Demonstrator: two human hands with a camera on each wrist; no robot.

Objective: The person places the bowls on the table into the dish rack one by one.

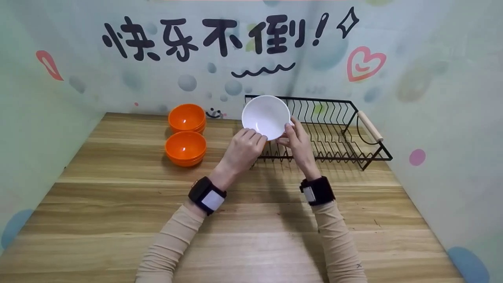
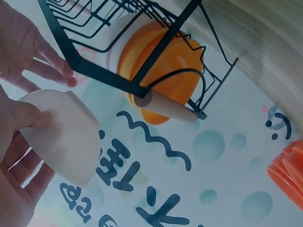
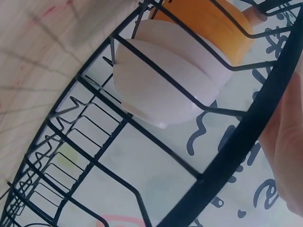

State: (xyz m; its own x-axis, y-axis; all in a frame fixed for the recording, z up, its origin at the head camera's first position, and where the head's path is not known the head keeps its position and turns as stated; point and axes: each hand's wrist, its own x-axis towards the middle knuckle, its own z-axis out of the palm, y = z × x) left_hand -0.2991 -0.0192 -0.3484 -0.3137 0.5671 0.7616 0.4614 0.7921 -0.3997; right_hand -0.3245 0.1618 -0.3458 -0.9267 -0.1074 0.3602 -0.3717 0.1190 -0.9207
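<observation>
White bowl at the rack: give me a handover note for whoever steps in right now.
Left hand and right hand both grip the white bowl, tilted on edge over the left end of the black dish rack.
Wrist views show an orange and a white bowl already standing in the rack.
Two stacks of orange bowls wait on the wooden table.
Left to do: probably seat this bowl, then rack the rest.

White bowl (image 1: 266,116): smooth, glossy, plastic-looking. Orange bowls (image 1: 186,148), at nine o'clock from it: same glossy plastic look. Dish rack (image 1: 334,129): thin black-coated metal wire, satin sheen; handle (image 1: 369,126) at three o'clock end, pale bare wood. Table (image 1: 118,204): light wood planks, visible grain, low sheen. Sleeves (image 1: 173,239): matt beige knit cloth.
</observation>
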